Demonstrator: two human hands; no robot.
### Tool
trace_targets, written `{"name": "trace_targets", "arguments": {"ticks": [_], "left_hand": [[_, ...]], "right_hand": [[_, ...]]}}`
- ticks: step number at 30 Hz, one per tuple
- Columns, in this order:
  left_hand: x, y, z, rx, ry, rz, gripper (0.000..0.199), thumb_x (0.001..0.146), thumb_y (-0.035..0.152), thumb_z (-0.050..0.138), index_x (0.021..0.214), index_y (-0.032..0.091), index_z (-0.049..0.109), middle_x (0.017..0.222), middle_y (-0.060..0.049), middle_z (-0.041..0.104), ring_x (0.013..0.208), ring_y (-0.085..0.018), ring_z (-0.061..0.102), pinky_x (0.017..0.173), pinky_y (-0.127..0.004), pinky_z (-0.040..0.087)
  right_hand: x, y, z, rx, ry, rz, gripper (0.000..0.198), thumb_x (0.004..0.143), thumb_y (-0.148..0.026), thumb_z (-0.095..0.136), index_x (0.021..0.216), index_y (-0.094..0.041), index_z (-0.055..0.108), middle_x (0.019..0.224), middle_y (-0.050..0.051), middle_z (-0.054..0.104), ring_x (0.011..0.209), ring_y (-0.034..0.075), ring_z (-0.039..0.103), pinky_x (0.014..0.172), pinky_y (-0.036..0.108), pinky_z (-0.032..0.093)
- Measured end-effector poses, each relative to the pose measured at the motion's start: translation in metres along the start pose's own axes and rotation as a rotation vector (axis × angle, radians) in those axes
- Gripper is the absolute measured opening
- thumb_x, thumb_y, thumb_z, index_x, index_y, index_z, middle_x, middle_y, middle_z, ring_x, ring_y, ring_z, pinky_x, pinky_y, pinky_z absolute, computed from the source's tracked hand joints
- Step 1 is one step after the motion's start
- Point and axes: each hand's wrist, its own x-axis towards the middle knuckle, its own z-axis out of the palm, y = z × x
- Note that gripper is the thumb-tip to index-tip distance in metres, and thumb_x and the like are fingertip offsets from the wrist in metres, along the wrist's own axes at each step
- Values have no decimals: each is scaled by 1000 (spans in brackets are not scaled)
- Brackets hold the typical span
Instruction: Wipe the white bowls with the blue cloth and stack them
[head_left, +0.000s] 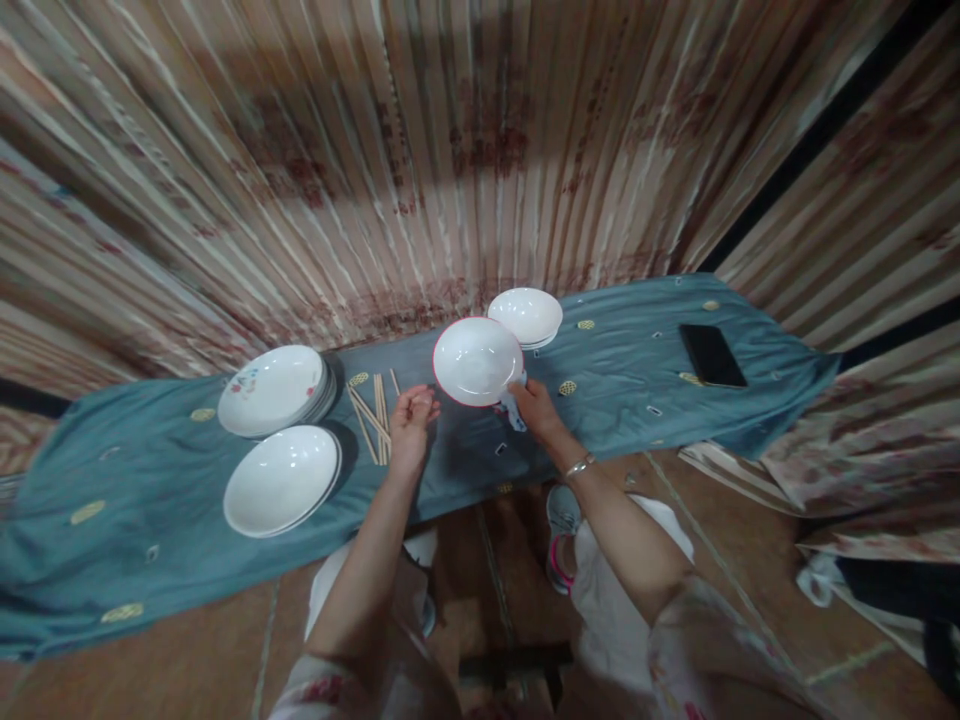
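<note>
A white bowl [478, 362] with a thin red rim is tilted up above the table, its inside facing me. My right hand [536, 405] grips its lower right edge, with a small pale blue-and-white cloth [513, 412] hanging between the fingers and the bowl. Left of the bowl and apart from it is my left hand [415, 415], fingers loosely bent and nothing visible in them. Several wooden chopsticks [380, 415] lie on the table just beside the left hand. Another stack of white bowls [525, 315] stands behind the held bowl, partly covered by it.
At the left are a stack of flower-patterned plates [274, 390] and, nearer me, stacked white bowls [281, 482]. A dark phone or tablet [712, 355] lies at the right on the blue-green tablecloth [622, 370]. Pleated curtains [420, 180] hang behind the table.
</note>
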Motion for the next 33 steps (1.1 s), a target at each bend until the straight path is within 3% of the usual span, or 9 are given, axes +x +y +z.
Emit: {"name": "trace_targets", "arguments": {"ticks": [4, 9, 13, 21, 29, 33], "left_hand": [[7, -7, 22, -12, -16, 4, 40, 70, 23, 85, 106, 26, 68, 114, -4, 71, 93, -14, 69, 81, -24, 53], [24, -6, 64, -19, -62, 55, 49, 70, 18, 85, 115, 23, 67, 130, -9, 67, 114, -21, 65, 99, -32, 49], [42, -1, 95, -40, -142, 102, 47, 70, 17, 84, 113, 23, 67, 119, -6, 71, 113, -20, 65, 102, -33, 48], [72, -1, 128, -23, -119, 115, 36, 69, 3, 76, 99, 20, 66, 100, -2, 72, 98, -18, 67, 97, -30, 48], [94, -15, 143, 57, -113, 92, 30, 66, 6, 77, 90, 21, 69, 97, -1, 70, 105, -19, 64, 97, -29, 49], [107, -25, 141, 176, -103, 151, 20, 67, 10, 76, 84, 20, 69, 92, -2, 68, 105, -20, 63, 99, -31, 49]], "right_hand": [[6, -15, -1, 116, 52, -3, 27, 75, -45, 56, 65, -20, 55, 46, -3, 56, 37, 11, 54, 38, 20, 42], [19, -29, -8, 224, 122, -17, 26, 76, -43, 59, 64, -21, 54, 44, -5, 55, 38, 11, 54, 38, 20, 43], [31, -34, -13, 292, 144, -31, 26, 77, -41, 62, 62, -20, 54, 45, -4, 56, 38, 12, 56, 38, 20, 43], [53, -34, -27, 194, 223, -85, 37, 79, -48, 66, 57, -21, 52, 41, -5, 49, 36, 9, 46, 35, 20, 35], [69, -34, -49, -20, 299, -111, 41, 80, -49, 65, 53, -20, 55, 44, -4, 50, 44, 9, 44, 41, 21, 33], [72, -34, -55, -125, 323, -102, 42, 79, -51, 63, 52, -19, 55, 43, -5, 43, 47, 10, 41, 45, 23, 30]]}}
